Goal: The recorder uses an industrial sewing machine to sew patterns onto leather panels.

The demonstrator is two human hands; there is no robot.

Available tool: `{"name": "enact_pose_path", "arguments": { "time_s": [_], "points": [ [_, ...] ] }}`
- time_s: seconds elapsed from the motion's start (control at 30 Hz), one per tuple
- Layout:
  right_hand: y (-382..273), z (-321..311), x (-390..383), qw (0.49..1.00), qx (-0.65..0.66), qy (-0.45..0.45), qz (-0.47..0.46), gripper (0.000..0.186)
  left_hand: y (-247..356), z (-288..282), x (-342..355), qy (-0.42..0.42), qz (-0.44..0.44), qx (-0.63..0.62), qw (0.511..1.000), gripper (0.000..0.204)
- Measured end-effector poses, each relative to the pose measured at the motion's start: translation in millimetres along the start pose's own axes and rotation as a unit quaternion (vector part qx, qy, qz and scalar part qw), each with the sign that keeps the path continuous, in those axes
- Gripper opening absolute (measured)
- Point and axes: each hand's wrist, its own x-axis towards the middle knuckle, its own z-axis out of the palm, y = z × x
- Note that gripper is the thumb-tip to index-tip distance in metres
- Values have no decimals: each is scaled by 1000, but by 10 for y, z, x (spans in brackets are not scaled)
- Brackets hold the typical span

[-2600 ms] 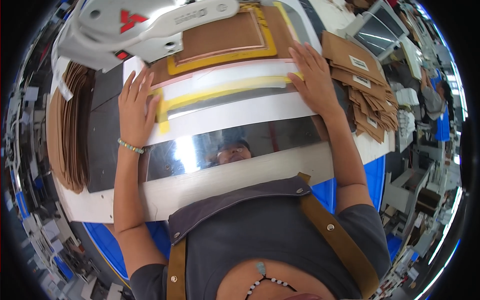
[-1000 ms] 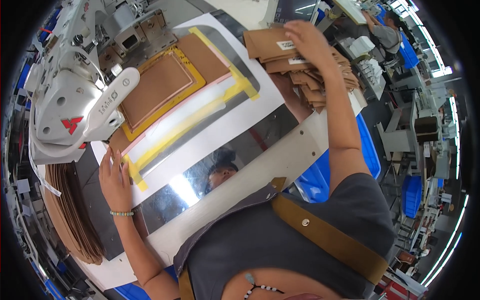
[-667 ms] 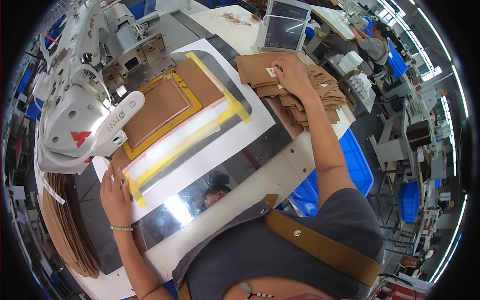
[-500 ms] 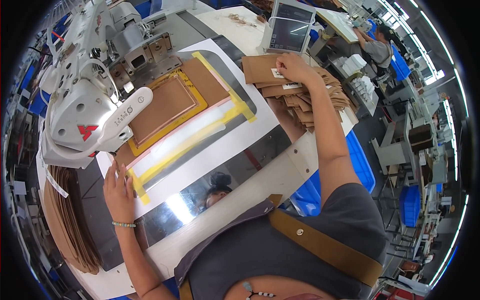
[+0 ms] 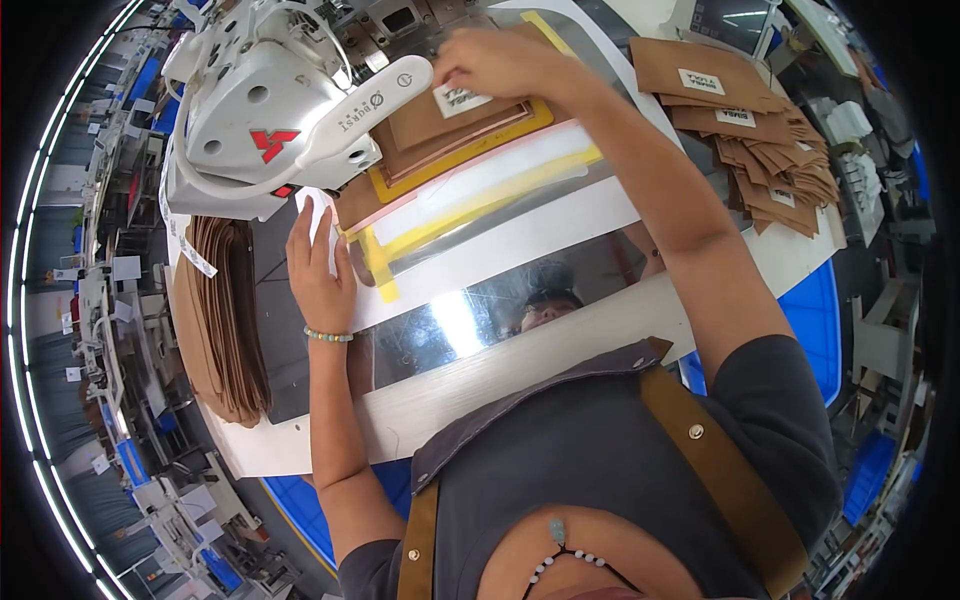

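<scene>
My right hand point(image 5: 505, 72) is closed on a brown fabric panel point(image 5: 440, 125) that bears a white label, its fingers beside the label. The panel sits over a yellow-edged template frame point(image 5: 515, 127), next to the white sewing machine head point(image 5: 240, 120). Part of the panel is hidden by my hand and the machine arm. My left hand point(image 5: 322, 275) lies with fingers stretched out near the template sheet's taped near-left corner and holds nothing. Yellow tape point(image 5: 480, 205) runs along the sheet's near side.
On the right, brown labelled panels point(image 5: 690, 65) lie in a loose pile beside a screen point(image 5: 725, 22). A bundle of folded brown pieces point(image 5: 225, 320) stands left of my left hand. A shiny metal plate point(image 5: 500, 305) spans the table's front. A blue bin point(image 5: 810, 330) is below the right edge.
My right hand has moved left from the pile to the template, bringing a labelled panel. My left hand stays by the template corner. The whole view has turned and shifted.
</scene>
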Motion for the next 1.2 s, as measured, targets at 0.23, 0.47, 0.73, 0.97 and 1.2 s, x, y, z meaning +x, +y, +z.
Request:
{"name": "enact_pose_path", "arguments": {
  "time_s": [0.23, 0.47, 0.73, 0.97, 1.2],
  "points": [
    [-178, 380, 13, 992, -119, 38, -29, 24, -295, 211, 234, -118, 52, 15, 991, 37],
    [-244, 512, 13, 989, -123, 73, -50, 27, -748, 718, 544, -204, -6, -28, 979, 41],
    [-295, 526, 77, 993, -98, 52, -41, 23, -1119, 935, 834, -177, 35, -61, 982, 40],
    [-204, 544, 29, 993, -101, 51, -37, 24, -718, 854, 1087, -176, 143, 31, 973, 40],
    [-147, 578, 24, 997, -68, 37, -12, 23, -705, 903, 1100, -185, 118, -36, 975, 38]
  ]
}}
